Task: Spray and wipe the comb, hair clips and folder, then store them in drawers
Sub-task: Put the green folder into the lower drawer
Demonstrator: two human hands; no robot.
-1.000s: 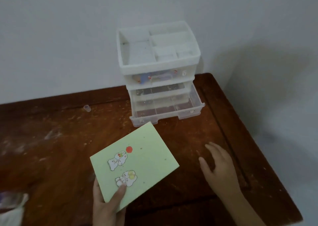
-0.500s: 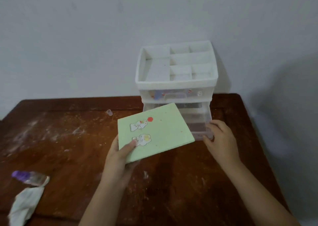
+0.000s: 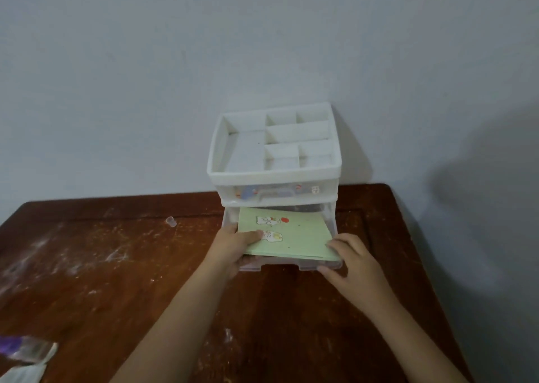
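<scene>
Against a grey wall, the worktop (image 3: 145,280) carries a drawer unit (image 3: 274,175). The left hand (image 3: 233,247) pinches the folder (image 3: 287,236) over the open drawer (image 3: 291,264); the right hand (image 3: 354,263) grips that drawer's corner, its fingertips hidden. A bottle (image 3: 20,349) is cut off left.

This looks like a room in a home, a plain corner used for personal things. A dark, worn wooden table (image 3: 291,324), scuffed and smeared with pale streaks, stands against a bare whitish wall (image 3: 204,61) with no shelving or equipment on it. Just beyond the fingers (image 3: 339,244) stands a small clear plastic drawer unit (image 3: 274,190) of the household kind, its white top tray split into little compartments and small colourful items showing through the upper drawer. A pale green folder (image 3: 294,236) with cartoon stickers lies in the open drawer under the fingers. Well to their left, at the table's near edge, lie a small spray bottle (image 3: 23,349) and a crumpled white cloth (image 3: 24,372).
</scene>
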